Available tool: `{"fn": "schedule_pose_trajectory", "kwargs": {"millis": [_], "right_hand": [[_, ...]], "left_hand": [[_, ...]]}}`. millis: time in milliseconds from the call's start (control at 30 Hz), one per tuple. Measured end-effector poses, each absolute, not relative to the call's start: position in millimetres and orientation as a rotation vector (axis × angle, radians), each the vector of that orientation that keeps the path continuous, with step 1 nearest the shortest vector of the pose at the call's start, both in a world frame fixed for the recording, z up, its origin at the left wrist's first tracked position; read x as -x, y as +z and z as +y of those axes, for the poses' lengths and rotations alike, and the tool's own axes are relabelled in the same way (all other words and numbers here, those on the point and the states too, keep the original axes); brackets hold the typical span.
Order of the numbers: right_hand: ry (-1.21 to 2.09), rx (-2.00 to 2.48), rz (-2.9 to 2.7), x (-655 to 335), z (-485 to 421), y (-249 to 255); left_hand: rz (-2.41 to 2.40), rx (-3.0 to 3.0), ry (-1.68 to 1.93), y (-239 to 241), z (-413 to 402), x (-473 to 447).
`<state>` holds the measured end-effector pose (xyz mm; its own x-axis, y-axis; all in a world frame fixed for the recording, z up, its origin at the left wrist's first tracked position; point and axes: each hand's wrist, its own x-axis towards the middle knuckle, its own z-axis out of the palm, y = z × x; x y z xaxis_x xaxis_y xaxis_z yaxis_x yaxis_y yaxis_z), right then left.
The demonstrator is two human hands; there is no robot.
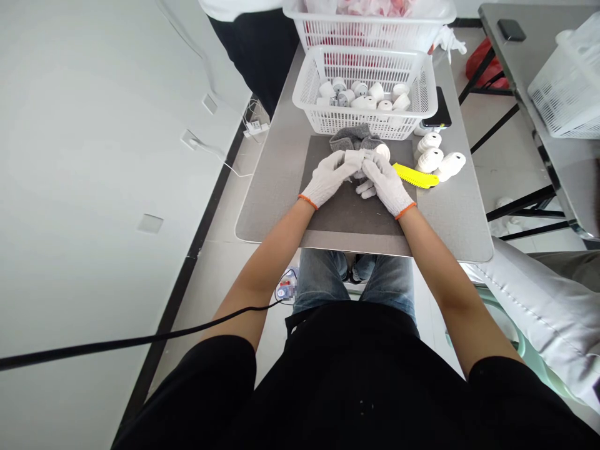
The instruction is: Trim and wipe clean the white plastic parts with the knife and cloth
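Both hands wear white knitted gloves with orange cuffs and meet above the dark mat [360, 215]. My left hand [325, 179] is closed around a white cylindrical plastic part [353, 158]. At the right end of that part, the fingers of my right hand [385, 183] are pinched together; what lies between them is too small and covered to make out. Just behind the hands is a grey cloth [352, 136]. A round white piece [383, 152] shows beyond my right fingers. Beside my right hand lies a yellow toothed strip-like object [416, 177].
A white plastic basket [365, 119] holding several white cylindrical parts stands behind the mat, with another basket [375, 28] beyond it. Several white cylinders [430, 160] and a phone [440, 109] are at the right. A black cable [187, 333] crosses near my left arm.
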<state>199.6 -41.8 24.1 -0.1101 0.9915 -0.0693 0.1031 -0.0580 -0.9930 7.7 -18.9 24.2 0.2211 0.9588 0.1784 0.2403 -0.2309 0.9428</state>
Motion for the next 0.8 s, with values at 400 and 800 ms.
{"fn": "schedule_pose_trajectory", "kwargs": {"millis": [400, 800], "right_hand": [[1.171, 1.292, -1.404, -200, -38, 18], [1.172, 1.278, -1.425, -202, -34, 11]], "left_hand": [[1.285, -1.502, 1.148, 18, -18, -7], [1.114, -1.486, 1.137, 19, -17, -7]]}}
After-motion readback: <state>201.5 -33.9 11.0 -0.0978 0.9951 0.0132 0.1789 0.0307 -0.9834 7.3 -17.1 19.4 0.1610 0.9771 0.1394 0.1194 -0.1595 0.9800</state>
